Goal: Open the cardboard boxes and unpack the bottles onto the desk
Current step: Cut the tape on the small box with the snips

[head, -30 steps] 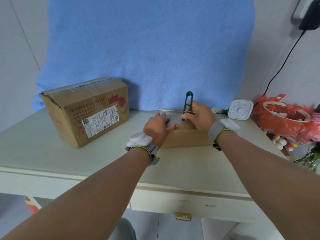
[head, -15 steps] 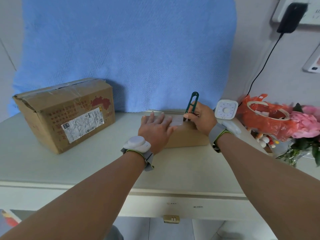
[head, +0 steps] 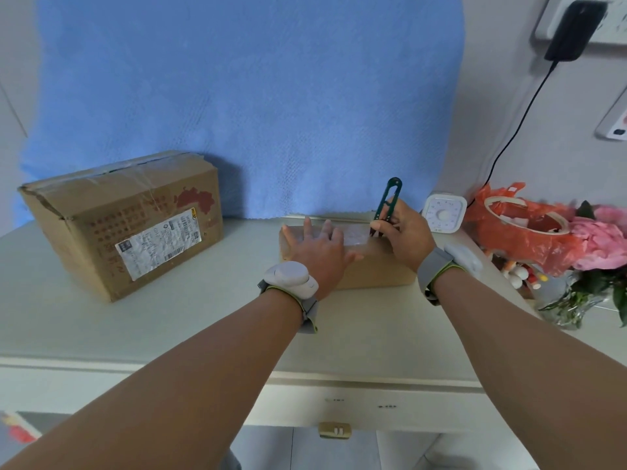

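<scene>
Lying flat near the desk's point(head: 169, 334) back edge, the small box point(head: 373, 269) is pinned under the left hand point(head: 319, 252), fingers spread flat on its taped top. The right hand point(head: 405, 237) pinches green snips point(head: 386, 206), tip down on the tape. A bigger taped box point(head: 125, 222) sits well apart at left; a white timer point(head: 442, 213) stands beside the right hand.

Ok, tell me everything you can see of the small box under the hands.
The small box is plain brown cardboard, low and long, lying flat on the desk near its back edge, right of the big box. Clear shiny tape runs along its top, and it looks still sealed. The left hand presses flat on the top. The right hand holds green snips upright, tips down at the tape. The front face looks bare.
</scene>
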Demonstrator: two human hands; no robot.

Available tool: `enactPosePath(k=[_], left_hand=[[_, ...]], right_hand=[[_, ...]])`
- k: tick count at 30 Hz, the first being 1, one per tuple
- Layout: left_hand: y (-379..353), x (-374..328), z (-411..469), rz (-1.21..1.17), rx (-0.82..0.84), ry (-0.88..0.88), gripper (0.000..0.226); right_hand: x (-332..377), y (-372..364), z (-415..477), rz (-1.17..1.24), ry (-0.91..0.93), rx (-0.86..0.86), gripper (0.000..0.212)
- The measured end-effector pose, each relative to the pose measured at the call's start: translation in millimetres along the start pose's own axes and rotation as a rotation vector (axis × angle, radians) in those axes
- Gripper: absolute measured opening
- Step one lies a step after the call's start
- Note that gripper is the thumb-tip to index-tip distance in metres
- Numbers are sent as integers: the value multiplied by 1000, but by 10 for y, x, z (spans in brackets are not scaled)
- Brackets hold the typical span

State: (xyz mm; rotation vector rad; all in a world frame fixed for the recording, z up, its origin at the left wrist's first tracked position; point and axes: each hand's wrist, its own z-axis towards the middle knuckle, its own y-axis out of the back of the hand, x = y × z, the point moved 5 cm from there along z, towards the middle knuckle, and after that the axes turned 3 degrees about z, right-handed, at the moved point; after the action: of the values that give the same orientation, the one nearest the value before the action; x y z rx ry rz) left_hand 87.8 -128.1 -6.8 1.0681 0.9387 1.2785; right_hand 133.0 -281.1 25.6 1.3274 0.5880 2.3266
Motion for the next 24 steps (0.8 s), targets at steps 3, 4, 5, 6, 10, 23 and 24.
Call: enactPosePath(k=[3, 4, 5, 6, 10, 23, 24], left_hand=[[-35, 17, -31, 23, -43, -33, 66], [-44, 21, -32, 30, -46, -47, 64], [-47, 19, -27, 37, -41, -59, 62], [-49, 16, -19, 38, -32, -67, 60], [-52, 30, 6, 22, 0, -74, 63], [17, 0, -30, -17, 50, -47, 61], [30, -7, -31, -11, 57, -43, 60]], right_hand=[[-59, 95, 7, 38, -21, -48, 13], [-72, 113, 8, 34, -24, -50, 14], [-84, 125, 9, 18, -24, -46, 14], [-98, 132, 3, -4, -21, -40, 16], [-141, 194, -24, -48, -22, -43, 18], [-229, 453, -46, -52, -104, -122, 12], [-251, 499, -52, -46, -115, -126, 12]])
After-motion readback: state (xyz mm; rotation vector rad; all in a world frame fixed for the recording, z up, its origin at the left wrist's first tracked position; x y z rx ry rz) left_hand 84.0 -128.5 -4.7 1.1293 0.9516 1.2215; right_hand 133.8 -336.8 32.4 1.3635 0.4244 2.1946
